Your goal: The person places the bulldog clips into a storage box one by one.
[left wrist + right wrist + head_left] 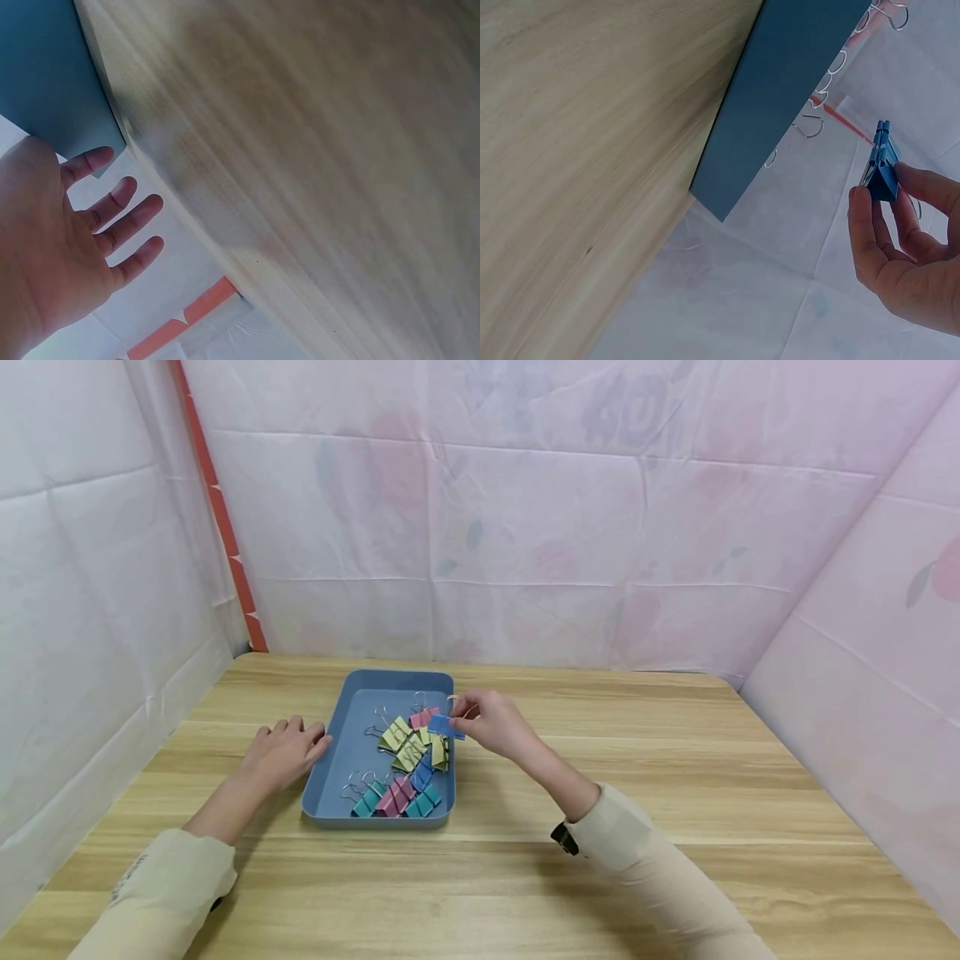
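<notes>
My right hand (491, 722) pinches a blue binder clip (444, 725) above the right rim of a blue-grey tray (337, 735). In the right wrist view the same blue binder clip (883, 169) is held between thumb and fingers, with its wire handles partly covered by them. Inside the tray lie yellow binder clips (408, 753), a pink one (422, 718) and another blue one (422, 772). Teal binder clips (366, 802) and a second pink one (396, 797) sit near its front end. My left hand (285, 752) rests beside the tray's left wall, fingers loosely extended.
The tray stands on a wooden table (600, 752), left of its middle. White printed cloth (525, 527) hangs behind and at both sides. A red strip (217, 502) runs down the back left corner.
</notes>
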Motion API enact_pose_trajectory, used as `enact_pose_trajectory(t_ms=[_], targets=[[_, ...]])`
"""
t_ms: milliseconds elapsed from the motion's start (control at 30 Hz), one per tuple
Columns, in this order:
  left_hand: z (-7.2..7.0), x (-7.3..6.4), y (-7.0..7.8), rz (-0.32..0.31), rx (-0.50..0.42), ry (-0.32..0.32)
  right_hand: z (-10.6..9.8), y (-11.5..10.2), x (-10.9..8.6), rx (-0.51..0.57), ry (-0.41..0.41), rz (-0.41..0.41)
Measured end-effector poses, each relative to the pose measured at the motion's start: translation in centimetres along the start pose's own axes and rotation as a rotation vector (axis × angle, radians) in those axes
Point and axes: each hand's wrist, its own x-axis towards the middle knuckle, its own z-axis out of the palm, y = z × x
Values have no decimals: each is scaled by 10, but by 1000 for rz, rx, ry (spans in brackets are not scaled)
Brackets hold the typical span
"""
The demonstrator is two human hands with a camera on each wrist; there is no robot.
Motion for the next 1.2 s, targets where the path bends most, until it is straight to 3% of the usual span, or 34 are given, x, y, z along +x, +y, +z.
enact_pose_trajectory(t_ms=[500,1200], targets=[[-1,-1,1,-1,-3,-9,11,-9,4,-23,-18,-44],[-1,-1,0,-4,3,-21,27,-21,9,-139,-68,-66]])
